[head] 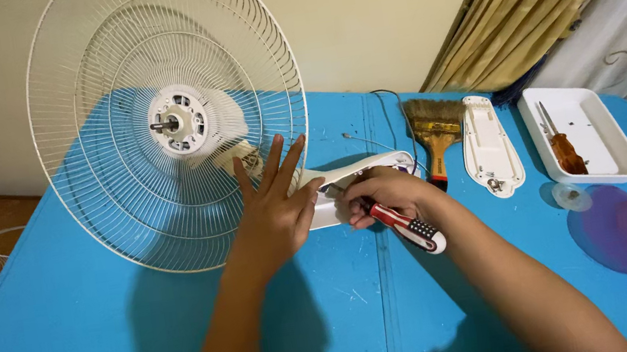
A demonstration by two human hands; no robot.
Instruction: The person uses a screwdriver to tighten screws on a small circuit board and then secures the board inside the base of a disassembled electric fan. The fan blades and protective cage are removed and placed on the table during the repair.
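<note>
Left hand lies flat, fingers spread, against the white fan base, which lies between both hands on the blue worktop. Right hand is clamped on a red-handled screwdriver, tip at the base. Paintbrush lies just beyond the right hand.

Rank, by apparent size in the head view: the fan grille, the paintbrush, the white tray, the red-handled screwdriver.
1. Fan grille, by far.
2. White tray.
3. Paintbrush, close to the tray.
4. Red-handled screwdriver, partly hidden in the right hand.
</note>
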